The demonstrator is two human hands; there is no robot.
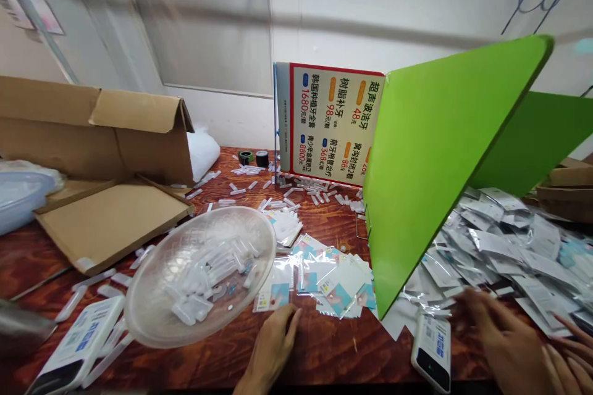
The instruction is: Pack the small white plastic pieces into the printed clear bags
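Observation:
My left hand rests low over the table with its fingers curled and pressed together. Whether they hold anything is hidden. Just beyond its fingertips lie picture cards and clear sleeves, white and pale blue, overlapping. To the left, a translucent plastic bowl stands tilted, with many small clear tubes inside. More cards are stacked behind the bowl. My right hand is out of view. At the right, beyond the green divider, another person's hand is blurred, with more fingers at the frame's edge.
Loose tubes are strewn across the back of the table. An open cardboard box stands at the left. White scales lie left, with a similar one right. A printed sign adjoins the divider. Packed sleeves are heaped right.

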